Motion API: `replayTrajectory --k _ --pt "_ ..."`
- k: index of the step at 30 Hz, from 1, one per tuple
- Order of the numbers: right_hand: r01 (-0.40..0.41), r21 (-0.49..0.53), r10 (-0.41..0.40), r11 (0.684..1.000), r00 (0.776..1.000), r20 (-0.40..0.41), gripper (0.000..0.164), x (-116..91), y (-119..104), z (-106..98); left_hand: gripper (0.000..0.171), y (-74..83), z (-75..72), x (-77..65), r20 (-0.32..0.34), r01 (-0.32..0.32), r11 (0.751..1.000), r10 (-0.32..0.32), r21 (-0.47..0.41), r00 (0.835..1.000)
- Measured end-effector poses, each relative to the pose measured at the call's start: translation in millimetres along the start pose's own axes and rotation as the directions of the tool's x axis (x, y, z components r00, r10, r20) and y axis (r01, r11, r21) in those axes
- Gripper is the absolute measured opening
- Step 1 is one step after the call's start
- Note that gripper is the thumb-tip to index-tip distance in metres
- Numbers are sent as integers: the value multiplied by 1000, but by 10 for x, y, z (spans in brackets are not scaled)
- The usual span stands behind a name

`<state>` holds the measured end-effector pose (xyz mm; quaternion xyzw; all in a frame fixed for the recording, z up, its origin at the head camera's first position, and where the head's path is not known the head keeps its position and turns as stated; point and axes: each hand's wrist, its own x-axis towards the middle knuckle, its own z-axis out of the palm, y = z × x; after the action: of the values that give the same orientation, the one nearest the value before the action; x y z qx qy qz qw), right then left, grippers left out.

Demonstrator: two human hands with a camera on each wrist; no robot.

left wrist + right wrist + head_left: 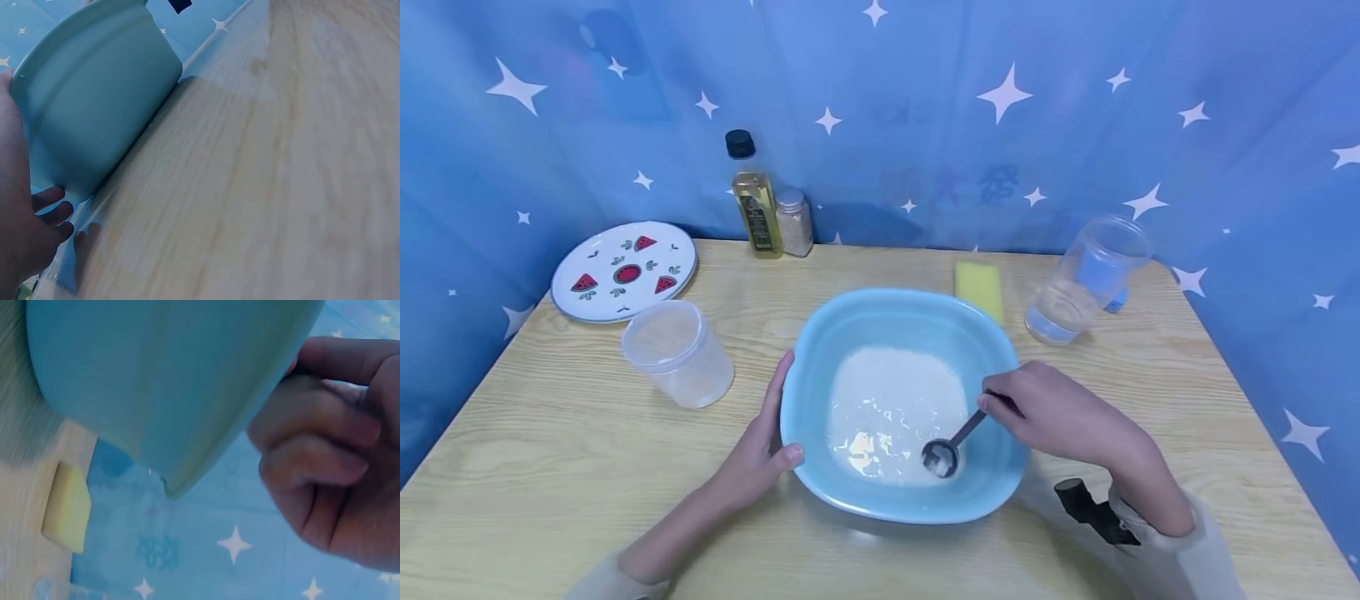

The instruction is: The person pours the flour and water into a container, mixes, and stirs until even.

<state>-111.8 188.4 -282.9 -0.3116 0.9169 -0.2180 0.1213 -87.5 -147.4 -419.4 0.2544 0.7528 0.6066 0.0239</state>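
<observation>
Spoon (946,452), tilted, at white liquid (887,400), near right inside blue basin (910,304) on table (550,433). Right hand (1051,414) clamped on handle; left hand (762,458) gripping basin's left side. Advisable: brace basin firmly, work spoon slowly and low against slopping. Hidden: handle's end in grip; liquid, behind basin wall in wrist views. Dip depth: cannot tell.

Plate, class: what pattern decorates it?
The plate shows watermelons and green leaves, best in the head view.
</observation>
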Motion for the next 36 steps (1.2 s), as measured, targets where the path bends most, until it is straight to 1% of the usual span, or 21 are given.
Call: replayTrajectory --k 2,4,7,10,12,14,16,19,22,26,28,30,32,33,34,36 --pt "-43 -52 40 998 998 -50 27 2 24 3 90 -3 4 -4 -2 -5 1000 5 -1 1000" --pt "-90 -94 78 991 990 -121 29 25 59 7 89 -3 2 -5 -2 -8 1000 8 -2 1000" --pt "-158 -128 124 979 963 -238 27 93 113 37 89 -4 -4 -3 4 -10 1000 10 -8 1000" --pt "-188 -142 133 972 935 -330 25 174 150 98 88 -10 -5 -3 4 -6 1000 6 -4 1000" --pt "-177 -143 117 974 928 -353 24 219 148 148 89 -14 -2 -5 4 -1 1000 1 -8 1000" --pt "-143 -130 93 981 938 -334 26 252 122 192 89 -15 3 -7 2 4 1000 -4 -5 1000" --pt "-109 -99 76 989 953 -293 26 256 80 210 89 -12 7 -7 2 8 1000 -8 -4 1000" --pt "-89 -43 77 995 969 -237 27 207 19 163 89 -9 8 -6 -1 14 1000 -14 1 1000" --pt "-79 -30 71 996 973 -220 31 107 -14 55 89 -9 9 -4 0 14 1000 -14 -4 1000" --pt "-17 -26 10 1000 974 -228 35 -5 -18 -51 88 -5 6 1 4 11 1000 -11 -5 1000" --pt "13 -3 -13 1000 980 -198 35 -17 -15 -56 88 -7 6 2 5 10 1000 -10 -6 1000" --pt "33 33 -29 999 990 -136 35 -7 -8 -36 88 -10 8 1 4 8 1000 -8 -6 1000" --pt "32 61 -28 998 998 -64 34 9 -1 -14 88 -11 12 -1 3 7 1000 -7 -8 1000" --pt "26 58 -24 998 999 -39 33 13 6 -8 88 -10 14 -2 2 7 1000 -7 -7 1000" --pt "23 44 -21 999 999 -30 32 17 18 -4 88 -9 16 -2 2 7 1000 -7 -8 1000" --pt "1 -2 -1 1000 999 -52 32 22 47 -4 88 -5 16 -1 3 9 1000 -9 -8 1000"
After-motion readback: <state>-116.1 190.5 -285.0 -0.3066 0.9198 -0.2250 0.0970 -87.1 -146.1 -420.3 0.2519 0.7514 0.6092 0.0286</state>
